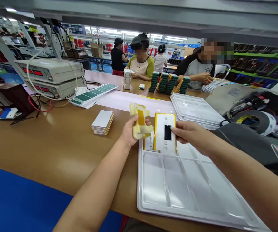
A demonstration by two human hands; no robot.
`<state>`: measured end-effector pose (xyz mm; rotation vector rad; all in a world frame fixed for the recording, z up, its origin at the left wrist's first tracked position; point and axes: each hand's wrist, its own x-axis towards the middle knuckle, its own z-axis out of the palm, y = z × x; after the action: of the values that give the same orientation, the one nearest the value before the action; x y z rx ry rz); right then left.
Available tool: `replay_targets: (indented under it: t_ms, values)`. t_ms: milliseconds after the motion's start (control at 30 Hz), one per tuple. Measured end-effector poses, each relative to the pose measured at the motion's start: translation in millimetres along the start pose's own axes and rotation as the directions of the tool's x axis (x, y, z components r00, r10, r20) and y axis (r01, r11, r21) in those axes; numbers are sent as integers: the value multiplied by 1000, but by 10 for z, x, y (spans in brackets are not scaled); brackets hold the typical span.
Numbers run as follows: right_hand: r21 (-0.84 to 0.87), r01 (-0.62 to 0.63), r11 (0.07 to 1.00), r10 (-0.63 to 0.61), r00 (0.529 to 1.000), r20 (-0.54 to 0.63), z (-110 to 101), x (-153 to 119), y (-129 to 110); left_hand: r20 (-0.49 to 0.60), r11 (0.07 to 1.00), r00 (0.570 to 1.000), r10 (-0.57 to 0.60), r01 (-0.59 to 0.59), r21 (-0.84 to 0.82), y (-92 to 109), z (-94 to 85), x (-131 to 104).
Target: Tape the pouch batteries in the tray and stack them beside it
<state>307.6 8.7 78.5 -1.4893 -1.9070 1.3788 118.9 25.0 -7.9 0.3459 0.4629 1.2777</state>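
Head view, brown table point(63, 138), workshop point(94, 37) beyond, two meters point(63, 70), left fingers point(131, 122) clasping one yellow holder point(140, 118), right fingers point(181, 131) pinching one battery point(161, 124).

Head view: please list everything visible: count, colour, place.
Tray: at least one, translucent, front right
Packs: two, white, above and in tray
Fixture: one, yellowish, centre
Pack stack: one, white, left
Instruments: two, beige, left
Sheets: several, green-white, left
Tray stack: one, translucent, right
Tall stacks: four, green, back
Tape roll: one, grey, right
Machine: one, black, right
Co-workers: several, mixed clothing, background
Bench: one, brown, foreground
Left hand: one, holding fixture
Right hand: one, holding pack
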Motion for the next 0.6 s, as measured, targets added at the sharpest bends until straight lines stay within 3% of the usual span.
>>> replay_targets:
  t_ms: [133, 267, 333, 433, 533, 600]
  values:
    - [-64, -16, 998, 4, 984, -177, 126, 443, -153, 119, 994, 988, -97, 101, -31, -55, 103, -97]
    - [-305, -91, 948, 42, 986, -162, 254, 613, -177, 173, 992, 979, -110, 119, -43, -103, 117, -117]
    - [-520, -87, 850, 8, 988, -152, 219, 605, -155, 192, 992, 977, -97, 109, -55, -101, 103, -106]
    - [-757, -186, 626, -16, 968, -251, 88, 593, -91, 190, 994, 978, -82, 95, -59, -59, 85, -87]
    - [-854, -240, 461, 72, 970, -233, 45, 622, 9, 114, 998, 993, -35, 41, -49, 10, 66, -72]
    - [-880, -205, 428, 118, 978, -171, 102, 639, 69, 48, 1000, 999, -1, 2, -26, 53, 46, -59]
